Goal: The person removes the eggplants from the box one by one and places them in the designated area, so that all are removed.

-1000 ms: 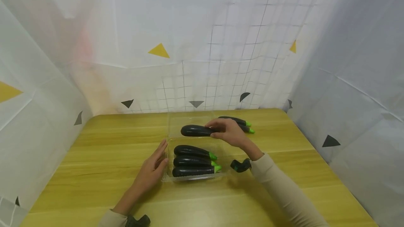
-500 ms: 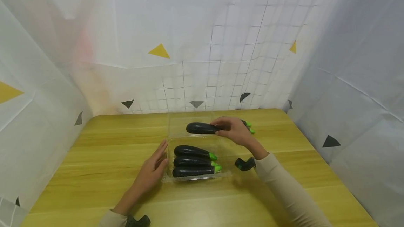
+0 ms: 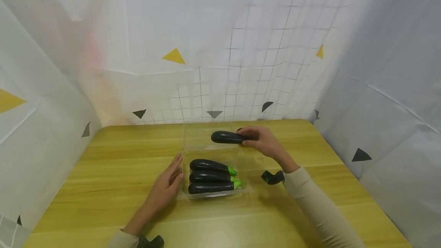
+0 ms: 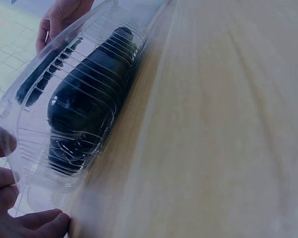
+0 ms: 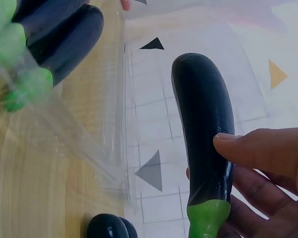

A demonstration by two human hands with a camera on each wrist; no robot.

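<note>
My right hand (image 3: 263, 141) holds a dark purple eggplant (image 3: 227, 137) level above the table, over the lid of a clear plastic clamshell box. The right wrist view shows the thumb on one side of this eggplant (image 5: 203, 124) and fingers behind it, close to its green stem end (image 5: 208, 218). Three more eggplants (image 3: 210, 176) lie side by side in the box (image 3: 217, 193), green ends to the right. My left hand (image 3: 165, 186) rests against the box's left wall with extended fingers. Through the ribbed plastic, dark eggplants (image 4: 84, 94) show in the left wrist view.
The box's lid (image 3: 196, 133) lies folded back behind it on the wooden table (image 3: 120, 171). Loose eggplants (image 5: 109, 227) lie beyond the box on the right, mostly hidden by my right hand in the head view. White sheeting (image 3: 148, 91) encloses the table's back and sides.
My right hand has moved right and slightly away from me, carrying the eggplant toward the loose ones, which it now mostly covers. The left hand and the box have stayed still.
</note>
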